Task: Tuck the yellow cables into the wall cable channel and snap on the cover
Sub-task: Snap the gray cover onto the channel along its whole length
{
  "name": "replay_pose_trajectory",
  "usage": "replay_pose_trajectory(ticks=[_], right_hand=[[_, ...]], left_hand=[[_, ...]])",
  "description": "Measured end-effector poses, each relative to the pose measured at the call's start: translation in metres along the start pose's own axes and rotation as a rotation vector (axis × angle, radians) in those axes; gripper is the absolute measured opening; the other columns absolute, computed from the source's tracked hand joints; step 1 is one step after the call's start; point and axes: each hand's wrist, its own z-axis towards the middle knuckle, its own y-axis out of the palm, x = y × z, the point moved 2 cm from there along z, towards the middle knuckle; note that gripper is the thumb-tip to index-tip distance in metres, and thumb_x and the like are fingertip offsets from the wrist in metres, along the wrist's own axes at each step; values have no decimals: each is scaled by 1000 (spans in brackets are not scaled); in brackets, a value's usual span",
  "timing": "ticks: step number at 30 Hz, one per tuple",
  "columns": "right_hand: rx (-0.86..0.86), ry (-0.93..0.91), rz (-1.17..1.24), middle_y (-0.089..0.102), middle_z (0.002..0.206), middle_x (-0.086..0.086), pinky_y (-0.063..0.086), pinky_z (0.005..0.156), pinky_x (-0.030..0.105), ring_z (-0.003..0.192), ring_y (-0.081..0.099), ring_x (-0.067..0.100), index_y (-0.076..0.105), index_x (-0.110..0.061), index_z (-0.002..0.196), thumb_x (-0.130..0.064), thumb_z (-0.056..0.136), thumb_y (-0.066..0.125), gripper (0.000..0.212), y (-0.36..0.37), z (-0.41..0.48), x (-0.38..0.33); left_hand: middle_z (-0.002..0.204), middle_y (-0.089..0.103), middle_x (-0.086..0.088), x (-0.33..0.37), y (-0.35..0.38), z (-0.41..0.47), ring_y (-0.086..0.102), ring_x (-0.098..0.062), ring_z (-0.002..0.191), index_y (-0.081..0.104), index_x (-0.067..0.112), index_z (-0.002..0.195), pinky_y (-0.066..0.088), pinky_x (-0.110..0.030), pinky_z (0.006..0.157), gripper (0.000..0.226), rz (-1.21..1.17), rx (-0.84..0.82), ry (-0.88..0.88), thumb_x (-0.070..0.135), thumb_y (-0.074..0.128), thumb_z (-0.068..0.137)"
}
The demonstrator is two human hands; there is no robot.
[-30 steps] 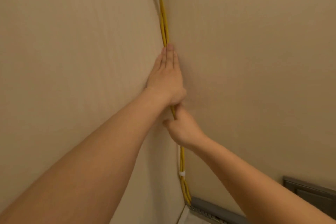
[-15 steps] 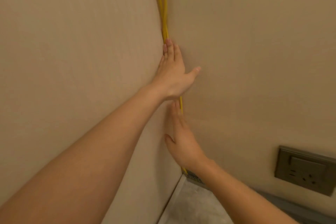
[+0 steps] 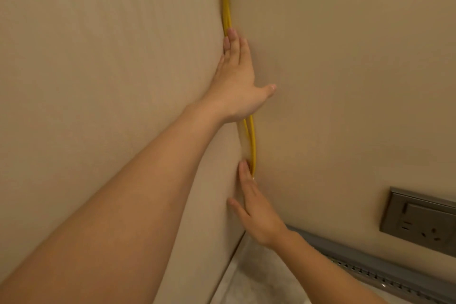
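Both hands lie flat, fingers straight: my left hand (image 3: 237, 81) presses the yellow cables (image 3: 251, 140) into the wall corner (image 3: 243, 233), right hand (image 3: 256, 212) below. Cables look light and springy; I would pinch the bowed span between.

Home room corner: beige walls (image 3: 345, 81), wall socket (image 3: 419, 222), grey skirting (image 3: 370, 261).

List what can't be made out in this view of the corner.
1. yellow cables, head view: the top is cut off by the upper edge, and stretches are hidden behind the left hand and the right hand.
2. The cable channel and cover, head view: neither can be told apart in the shaded corner.
3. wall socket, head view: cut off by the right edge, details blurred.
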Motion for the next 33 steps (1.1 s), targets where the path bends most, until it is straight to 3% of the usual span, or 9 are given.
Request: replay_pose_trajectory(ticks=[2,5,8,12,15,19,24,33], right_hand=[[13,-29,-1,-14,151,-19,0,117,20,139,-8,-9,-15,-36,139,-31,97,44,72,-4,-2,1],[232,-37,74,10,153,-17,16,116,22,140,12,-4,6,-33,144,-22,95,48,65,-6,-12,-6],[313,-35,231,-3,155,-15,6,115,14,141,0,-5,-2,-33,143,-23,94,45,69,3,-20,-20],[196,79,344,-22,146,-26,-3,114,15,137,-13,-11,-22,-48,128,-32,98,39,70,17,-17,-36],[332,146,409,-16,149,-21,-2,117,23,140,-11,-5,-18,-42,133,-33,98,40,68,18,-14,-45],[462,221,534,-1,155,-17,9,119,29,142,6,-2,-6,-37,143,-26,96,47,72,18,-16,-50],[414,280,639,6,149,-24,12,119,31,141,9,-2,-3,-36,146,-29,96,48,72,15,-12,-49],[239,349,492,7,157,-11,5,115,20,142,7,3,5,-25,149,-40,98,34,60,2,10,-42]], left_hand=[[151,-27,-20,0,4,0,-21,-28,141,-13,-1,144,-9,-30,114,98,48,35,-7,44,54,87],[151,-26,-20,0,8,1,-21,-28,141,-13,-2,144,-10,-31,114,100,88,68,-7,46,54,86],[151,-26,-20,-1,12,0,-21,-29,141,-14,-1,143,-10,-31,113,104,111,98,-5,48,55,84],[151,-27,-20,0,13,-1,-21,-28,141,-14,-1,143,-11,-31,113,107,115,109,-11,50,57,82],[151,-26,-19,0,13,-1,-21,-28,141,-14,-1,144,-10,-31,113,107,114,103,-1,49,58,81],[151,-25,-20,-1,13,0,-20,-29,141,-13,-1,144,-9,-31,113,108,120,116,5,49,59,81],[152,-24,-20,-2,14,1,-19,-30,141,-13,-2,144,-9,-32,114,108,124,140,15,47,59,80],[152,-23,-19,-5,20,1,-19,-28,142,-13,0,144,-9,-31,114,106,160,175,32,48,57,81]])
